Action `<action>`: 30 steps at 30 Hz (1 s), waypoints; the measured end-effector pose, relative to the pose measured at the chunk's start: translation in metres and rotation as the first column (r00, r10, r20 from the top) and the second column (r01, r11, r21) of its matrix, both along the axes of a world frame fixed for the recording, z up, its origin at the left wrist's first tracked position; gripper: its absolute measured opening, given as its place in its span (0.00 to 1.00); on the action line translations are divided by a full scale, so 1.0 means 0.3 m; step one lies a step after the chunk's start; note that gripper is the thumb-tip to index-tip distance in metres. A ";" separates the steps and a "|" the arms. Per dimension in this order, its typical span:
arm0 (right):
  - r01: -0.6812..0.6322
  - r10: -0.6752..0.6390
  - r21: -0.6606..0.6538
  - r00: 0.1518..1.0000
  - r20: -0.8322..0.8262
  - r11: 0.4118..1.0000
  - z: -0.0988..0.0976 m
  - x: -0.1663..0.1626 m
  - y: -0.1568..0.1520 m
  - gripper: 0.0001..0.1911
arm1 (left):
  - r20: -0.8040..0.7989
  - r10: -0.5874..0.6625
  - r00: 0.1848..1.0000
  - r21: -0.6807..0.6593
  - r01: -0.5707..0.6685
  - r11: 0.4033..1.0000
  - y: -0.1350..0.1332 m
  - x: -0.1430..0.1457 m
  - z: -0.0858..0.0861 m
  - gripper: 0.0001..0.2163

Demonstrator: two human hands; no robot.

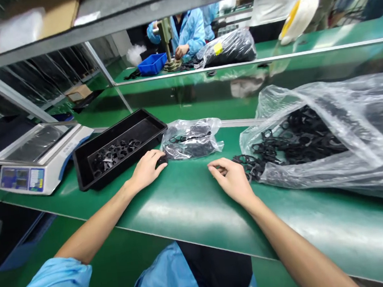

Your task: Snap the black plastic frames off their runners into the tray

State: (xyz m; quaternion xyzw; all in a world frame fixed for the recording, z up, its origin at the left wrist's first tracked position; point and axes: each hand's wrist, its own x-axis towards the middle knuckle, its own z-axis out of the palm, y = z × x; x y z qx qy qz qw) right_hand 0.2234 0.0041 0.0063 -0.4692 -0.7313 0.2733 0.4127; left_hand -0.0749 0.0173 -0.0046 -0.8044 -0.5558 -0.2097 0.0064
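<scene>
The left hand (pixel 147 169) lies half-open at the small bag (pixel 191 139); the right hand (pixel 231 180) is narrow, any hold hidden, beside black parts (pixel 249 166) spilling from the big bag (pixel 327 148). A careless brush could scatter them.

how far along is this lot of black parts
Looks done: a few black moulded parts lie in the black tray, and a small clear bag holds more. In hand: the left hand rests at that bag's edge, the right hand by parts spilling from the large clear bag. Left: that large bag holds the biggest heap.
</scene>
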 end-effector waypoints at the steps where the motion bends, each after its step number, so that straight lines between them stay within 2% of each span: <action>1: 0.000 0.000 -0.005 1.000 0.009 1.000 -0.003 0.001 0.002 0.10 | -0.005 -0.002 1.000 0.025 0.002 1.000 0.002 0.004 0.007 0.11; 3: -0.012 0.013 -0.018 1.000 0.026 1.000 -0.010 -0.003 0.003 0.10 | 0.013 -0.044 0.999 0.091 0.042 0.995 0.018 0.021 0.034 0.10; 5: -0.020 0.022 -0.027 0.999 0.048 0.999 -0.016 -0.011 0.000 0.10 | 0.064 -0.140 0.988 0.110 0.133 0.985 0.062 0.061 0.067 0.10; 8: -0.025 0.027 -0.034 0.997 0.078 0.999 -0.020 -0.020 -0.007 0.10 | 0.119 -0.264 0.957 -0.028 0.269 0.963 0.188 0.166 0.099 0.12; 10: -0.022 0.025 -0.030 0.996 0.081 0.999 -0.023 -0.020 -0.009 0.10 | 0.111 -0.235 0.966 -0.151 0.250 0.956 0.295 0.250 0.104 0.13; 13: -0.012 0.015 -0.025 0.996 0.087 1.000 -0.028 -0.014 -0.011 0.10 | 0.114 -0.215 0.970 -0.176 0.233 0.956 0.427 0.363 0.097 0.15; 15: -0.011 0.014 -0.032 0.995 0.100 0.999 -0.031 -0.011 -0.014 0.09 | 0.115 -0.223 0.968 -0.189 0.242 0.952 0.473 0.417 0.087 0.20; 17: -0.009 0.013 -0.041 0.993 0.119 0.999 -0.033 -0.010 -0.018 0.09 | 0.105 -0.244 0.964 -0.214 0.261 0.941 0.484 0.449 0.071 0.27; 19: -0.007 0.015 -0.049 0.988 0.156 0.999 -0.032 -0.011 -0.024 0.09 | 0.085 -0.262 0.961 -0.223 0.275 0.935 0.470 0.461 0.051 0.29; 25: -0.013 0.024 -0.059 0.979 0.203 0.998 -0.028 -0.016 -0.042 0.09 | -0.033 -0.148 0.988 -0.065 0.145 0.987 0.412 0.445 -0.001 0.23; 30: -0.017 0.029 -0.061 0.978 0.206 0.998 -0.028 -0.017 -0.045 0.09 | -0.198 -0.177 0.964 -0.048 0.171 0.984 0.398 0.441 0.015 0.21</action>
